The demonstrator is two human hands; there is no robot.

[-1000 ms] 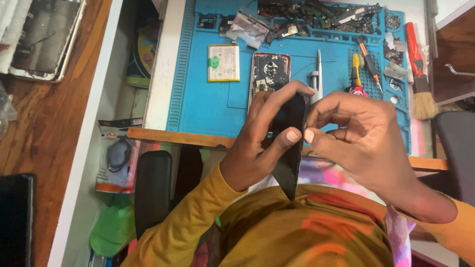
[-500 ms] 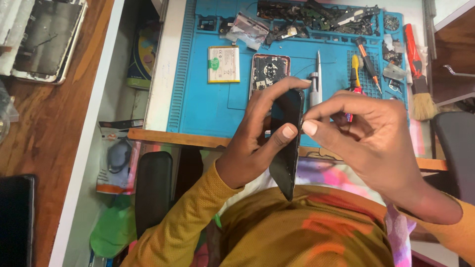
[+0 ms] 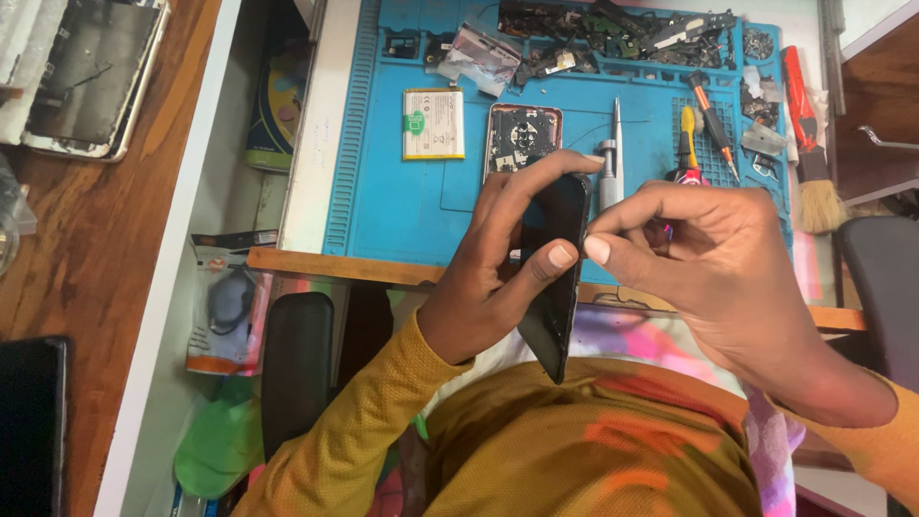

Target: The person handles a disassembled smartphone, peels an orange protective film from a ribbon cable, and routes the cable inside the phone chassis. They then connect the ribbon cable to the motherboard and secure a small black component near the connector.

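My left hand (image 3: 493,273) grips a black phone (image 3: 557,287) held on edge above my lap, thumb on its near side and fingers wrapped over the top. My right hand (image 3: 713,258) is next to the phone's right edge, its thumb and forefinger pinched together at that edge; whether they hold something small is hidden. Behind my hands lies a blue work mat (image 3: 402,206) with an opened phone body (image 3: 520,134) and a white battery (image 3: 433,123) on it.
Screwdrivers (image 3: 708,110), tweezers (image 3: 615,144), a brush (image 3: 814,182) and loose phone parts (image 3: 613,33) lie along the mat's far and right side. A phone frame (image 3: 81,77) rests on the wooden surface at left. A dark chair arm (image 3: 299,369) is below left.
Both hands and the phone have shifted slightly; my right thumb and forefinger have closed in at the phone's right edge.
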